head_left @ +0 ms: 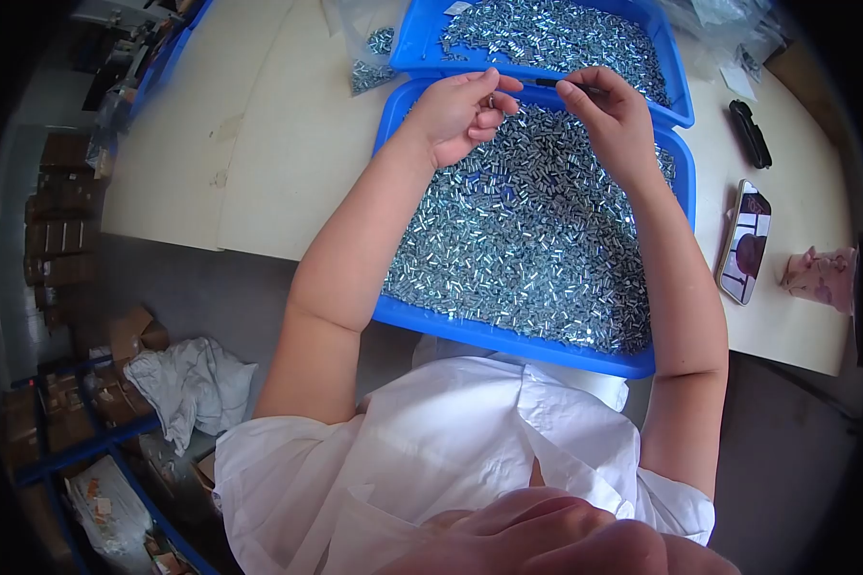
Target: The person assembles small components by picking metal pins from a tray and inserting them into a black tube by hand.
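Note:
My right hand is closed around a thin dark pen-like tool, whose tip points left toward my other hand. My left hand has its thumb and forefinger pinched close to that tip, the other fingers curled. Something small and shiny shows between its fingers, too small to name. Both hands are above the far part of a blue tray full of short silvery metal pieces. Behind it, a second blue tray holds more of the same pieces.
A clear bag of metal pieces lies left of the trays. On the right are a black case, a phone and a pink cup. Blue shelving with boxes and a white cloth stands low at left.

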A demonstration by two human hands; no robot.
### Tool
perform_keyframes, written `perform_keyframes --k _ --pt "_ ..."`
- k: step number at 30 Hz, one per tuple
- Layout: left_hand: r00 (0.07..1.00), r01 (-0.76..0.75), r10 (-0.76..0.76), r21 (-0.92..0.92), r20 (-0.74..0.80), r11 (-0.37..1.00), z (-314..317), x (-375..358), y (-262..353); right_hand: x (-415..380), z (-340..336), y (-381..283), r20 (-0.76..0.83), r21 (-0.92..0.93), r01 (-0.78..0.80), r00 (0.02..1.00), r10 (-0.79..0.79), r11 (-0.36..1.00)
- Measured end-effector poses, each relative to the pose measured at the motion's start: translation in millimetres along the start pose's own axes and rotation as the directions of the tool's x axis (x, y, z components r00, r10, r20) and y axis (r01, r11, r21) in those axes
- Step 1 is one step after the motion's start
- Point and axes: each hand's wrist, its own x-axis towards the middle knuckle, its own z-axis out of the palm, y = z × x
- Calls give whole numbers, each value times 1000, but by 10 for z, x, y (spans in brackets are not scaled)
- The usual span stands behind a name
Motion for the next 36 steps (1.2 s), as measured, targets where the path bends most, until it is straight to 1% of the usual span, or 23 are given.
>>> perform_keyframes --k 3,4,6,10,12,16,18,22,24,25,27,28,30,33,35,36 --pt "999 34 -33 -37 24 999 6 21 -9 1 -2 19 15 18 2 1000 -2 1000" --pt "999 34 -33 -36 24 999 36 32 -18 -1 -1 17 12 -2 1 1000 -1 1000" --pt "991 -13 23 78 -135 997 175 21 -12 -2 -3 13 9 -22 2 1000 -2 1000" --pt "983 -23 30 40 -179 999 264 -9 15 -4 -7 16 15 -55 22 1000 -21 998" --pt "978 -28 45 88 -203 996 222 6 1 -4 -5 10 16 -68 26 1000 -25 997" --pt "986 -35 59 152 -157 988 135 15 -18 -11 -9 -16 25 -83 6 1000 -3 997" --pt "986 27 5 184 -168 983 136 11 -6 -11 -5 -14 26 -88 5 1000 -3 996" --pt "985 70 -34 208 -172 976 115 12 -7 -11 -3 -12 36 -76 6 999 -3 997" --pt "987 48 -32 94 -160 994 146 7 4 -13 -1 -21 38 -76 -1 999 4 997" --pt "987 48 -32 95 -159 994 168 3 4 -17 3 -31 37 -71 -8 999 11 997" --pt "989 -33 48 106 -141 994 208 -5 -6 -25 2 -48 35 -66 -17 999 19 998" --pt "989 -32 47 106 -141 994 212 -5 -8 -27 2 -56 47 -75 -12 999 16 997" --pt "988 -97 122 228 -97 969 213 -3 -8 -27 1 -54 58 -84 -8 998 13 996" --pt "988 -120 138 214 -73 969 192 7 -1 -29 8 -45 64 -115 33 998 -26 993" --pt "984 -138 158 218 -76 966 211 0 -1 -31 3 -55 79 -52 6 997 -2 999" --pt "981 -157 178 222 -79 962 220 -4 -2 -31 0 -55 79 -52 5 997 -1 999"
